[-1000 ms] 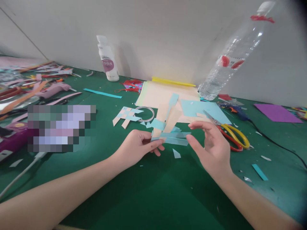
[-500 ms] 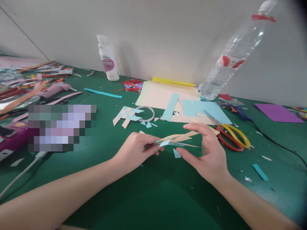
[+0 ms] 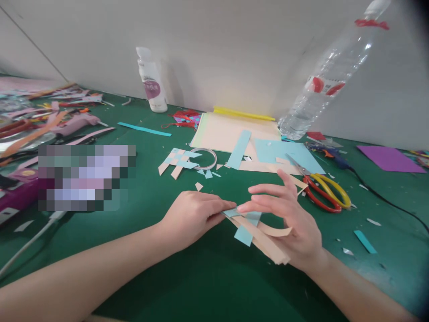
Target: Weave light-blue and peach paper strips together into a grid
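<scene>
Peach and light-blue paper strips (image 3: 264, 237), interlaced at one end, are held above the table. My left hand (image 3: 196, 219) is closed on their left end, pinching it between fingers and thumb. My right hand (image 3: 288, 219) is spread over the strips, its forefinger reaching the light-blue piece near the pinched end. Its thumb is hidden behind the strips, whose loose peach ends fan out toward me. Beyond my hands lies a small woven paper fish shape (image 3: 179, 160) in the same colours, touching a clear tape ring (image 3: 204, 158). Scissors (image 3: 323, 192) with red and yellow handles rest beyond my right hand.
Paper sheets (image 3: 231, 127) and a light-blue sheet (image 3: 284, 152) lie near the wall. A white bottle (image 3: 153, 87) and a tilted clear bottle (image 3: 321, 85) stand behind. A blurred-out device (image 3: 87, 178) with a cable, and paper scraps, lie left. A purple sheet (image 3: 390, 157) is right.
The held strips have swung down and toward me, now showing their flat side. My right hand has moved slightly left, its fingers fanned over them. My left hand keeps its pinch.
</scene>
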Demonstrator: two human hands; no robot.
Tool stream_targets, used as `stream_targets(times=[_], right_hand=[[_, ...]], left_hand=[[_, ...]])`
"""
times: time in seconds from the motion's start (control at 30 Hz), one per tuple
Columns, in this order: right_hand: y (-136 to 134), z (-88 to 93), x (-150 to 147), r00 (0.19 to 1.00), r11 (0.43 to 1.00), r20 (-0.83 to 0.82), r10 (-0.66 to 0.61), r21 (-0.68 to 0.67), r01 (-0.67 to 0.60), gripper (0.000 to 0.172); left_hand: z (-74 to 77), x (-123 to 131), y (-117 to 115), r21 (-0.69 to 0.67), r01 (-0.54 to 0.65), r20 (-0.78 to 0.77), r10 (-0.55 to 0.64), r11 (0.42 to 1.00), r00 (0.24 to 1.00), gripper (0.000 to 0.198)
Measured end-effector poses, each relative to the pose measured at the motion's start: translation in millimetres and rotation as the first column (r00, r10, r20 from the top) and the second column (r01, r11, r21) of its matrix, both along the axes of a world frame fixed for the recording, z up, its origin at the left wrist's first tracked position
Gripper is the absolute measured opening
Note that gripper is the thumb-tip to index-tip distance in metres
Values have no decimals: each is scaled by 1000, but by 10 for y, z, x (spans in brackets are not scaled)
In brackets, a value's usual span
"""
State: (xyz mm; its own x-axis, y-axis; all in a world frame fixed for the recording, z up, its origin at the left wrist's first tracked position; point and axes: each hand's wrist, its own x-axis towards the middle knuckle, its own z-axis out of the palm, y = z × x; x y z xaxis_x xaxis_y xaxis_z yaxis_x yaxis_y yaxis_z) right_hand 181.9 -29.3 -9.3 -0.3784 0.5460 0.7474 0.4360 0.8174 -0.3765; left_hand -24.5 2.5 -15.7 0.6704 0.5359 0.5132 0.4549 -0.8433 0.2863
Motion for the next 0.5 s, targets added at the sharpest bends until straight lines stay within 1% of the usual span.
stream_targets(times=[0.13, 0.27, 0.33, 0.37, 0.5], right_hand=[[-4, -3, 11, 999, 998, 0, 52, -33, -52, 45], [4, -15, 23, 996, 990, -10, 88, -111, -89, 31], [12, -30, 23, 995, 984, -17, 102, -145, -104, 31], [16, -39, 22, 994, 982, -13, 108, -154, -109, 34], [27, -78, 15, 994, 979, 7, 107, -176, -104, 55]], left_hand=[[-13, -1, -2, 41, 12, 5, -12, 999, 1000, 22], [-27, 11, 5, 48, 23, 10, -23, 999, 1000, 22], [-31, 18, 6, 36, 14, 11, -15, 999, 1000, 24], [-33, 21, 6, 22, 10, 4, -10, 1000, 1000, 24], [-43, 18, -6, -58, 8, -35, -10, 998, 999, 20]])
